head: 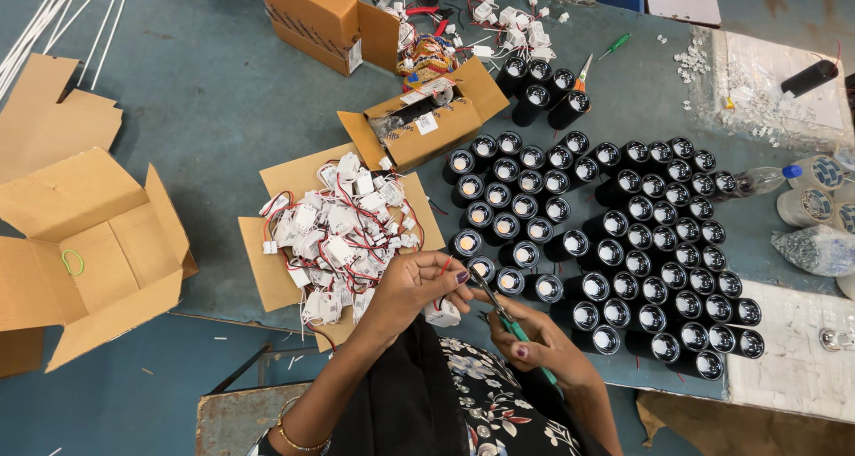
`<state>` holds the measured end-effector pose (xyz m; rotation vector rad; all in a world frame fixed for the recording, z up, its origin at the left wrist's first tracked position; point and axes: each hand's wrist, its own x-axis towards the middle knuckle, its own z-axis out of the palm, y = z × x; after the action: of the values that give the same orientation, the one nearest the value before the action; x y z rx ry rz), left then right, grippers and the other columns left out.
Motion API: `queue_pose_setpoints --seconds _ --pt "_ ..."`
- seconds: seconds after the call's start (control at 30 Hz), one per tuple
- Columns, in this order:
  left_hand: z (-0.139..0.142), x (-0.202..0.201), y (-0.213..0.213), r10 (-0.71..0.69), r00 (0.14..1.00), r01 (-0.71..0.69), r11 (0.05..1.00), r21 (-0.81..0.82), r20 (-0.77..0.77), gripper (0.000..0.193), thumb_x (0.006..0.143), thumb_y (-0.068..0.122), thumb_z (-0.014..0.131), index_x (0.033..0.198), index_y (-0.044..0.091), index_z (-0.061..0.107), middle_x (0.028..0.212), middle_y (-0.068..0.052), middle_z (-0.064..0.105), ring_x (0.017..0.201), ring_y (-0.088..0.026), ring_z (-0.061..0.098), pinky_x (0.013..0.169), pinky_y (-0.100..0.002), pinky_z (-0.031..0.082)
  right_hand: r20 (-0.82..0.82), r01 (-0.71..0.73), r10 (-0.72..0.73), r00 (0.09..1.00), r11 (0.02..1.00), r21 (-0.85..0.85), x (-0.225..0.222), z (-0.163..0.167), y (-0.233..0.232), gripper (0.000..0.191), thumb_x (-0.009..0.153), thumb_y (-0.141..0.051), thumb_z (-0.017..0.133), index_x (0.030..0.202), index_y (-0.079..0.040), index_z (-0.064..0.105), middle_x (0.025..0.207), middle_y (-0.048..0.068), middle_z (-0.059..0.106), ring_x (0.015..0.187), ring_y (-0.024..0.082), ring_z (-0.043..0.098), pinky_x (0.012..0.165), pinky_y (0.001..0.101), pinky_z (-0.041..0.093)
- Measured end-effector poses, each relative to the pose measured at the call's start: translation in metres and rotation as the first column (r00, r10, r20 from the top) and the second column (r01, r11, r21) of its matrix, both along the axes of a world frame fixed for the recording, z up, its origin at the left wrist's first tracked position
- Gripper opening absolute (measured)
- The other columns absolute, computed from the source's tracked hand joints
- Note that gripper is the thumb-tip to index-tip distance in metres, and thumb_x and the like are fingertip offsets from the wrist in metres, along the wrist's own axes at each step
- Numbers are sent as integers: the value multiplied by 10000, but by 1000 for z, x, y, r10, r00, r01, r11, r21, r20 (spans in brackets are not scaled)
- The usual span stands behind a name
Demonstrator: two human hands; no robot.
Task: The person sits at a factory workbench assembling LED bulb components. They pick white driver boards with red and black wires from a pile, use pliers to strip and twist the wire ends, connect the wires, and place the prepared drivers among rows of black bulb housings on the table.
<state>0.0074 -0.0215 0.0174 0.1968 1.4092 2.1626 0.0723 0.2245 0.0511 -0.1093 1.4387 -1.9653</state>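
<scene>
My left hand [417,289] pinches a thin red wire [443,269] that runs down to a small white driver box [443,313] hanging just below the fingers. My right hand [534,342] grips a green-handled wire cutter [509,321], its metal jaws pointing up-left toward the red wire. Both hands work at the near table edge, above my dark floral clothing. Just behind them stand several black cylindrical lamp housings [606,233] packed in rows. A heap of white driver boxes with red wires [343,233] lies on flattened cardboard to the left of my left hand.
An open empty carton [89,251] sits at the left edge. A small open box [427,118] and a larger brown carton [321,15] stand farther back. White foam sheets [784,358] lie at right, with a clear bottle [761,180], tape rolls and a green screwdriver [616,44].
</scene>
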Motion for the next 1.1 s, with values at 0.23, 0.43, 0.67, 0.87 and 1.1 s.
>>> queue_pose_setpoints --seconds 0.23,0.43,0.67,0.87,1.1 --pt "4 1 -2 -8 999 7 1000 -26 -41 229 991 202 626 1067 -10 667 873 -76 759 758 -150 763 627 -214 488 -56 81 -75 996 988 133 5 -12 -2 824 841 -317 728 1547 3 446 843 -7 448 660 62 395 546 203 309" --pt "-6 2 -5 -56 990 46 995 -86 -128 240 1018 202 605 1066 -22 675 810 -37 712 686 -87 681 630 -217 505 -248 79 -16 969 966 245 9 -25 1 709 886 -227 718 1502 19 469 1044 -44 553 881 58 510 763 217 433" --pt "-15 8 2 14 999 -10 997 74 -51 252 1010 203 644 1012 -40 713 733 -38 669 612 -81 610 568 -224 473 278 201 -115 954 932 -302 12 -51 7 555 1015 -216 620 1447 107 490 750 9 477 541 52 416 453 192 334" --pt "-13 8 1 41 998 -32 986 163 -56 255 1030 199 645 1014 -47 712 741 -45 670 615 -83 602 566 -226 468 360 256 -9 933 718 -647 9 -72 0 537 940 15 662 1427 2 434 756 -6 455 478 5 364 348 182 258" --pt "-11 -5 1 6 998 -8 1000 -29 -55 290 994 209 635 1147 -18 729 796 -63 733 646 -108 686 552 -205 479 58 279 -280 958 960 18 0 -33 -4 681 838 -48 747 1471 -34 495 724 -53 420 528 18 352 420 186 235"
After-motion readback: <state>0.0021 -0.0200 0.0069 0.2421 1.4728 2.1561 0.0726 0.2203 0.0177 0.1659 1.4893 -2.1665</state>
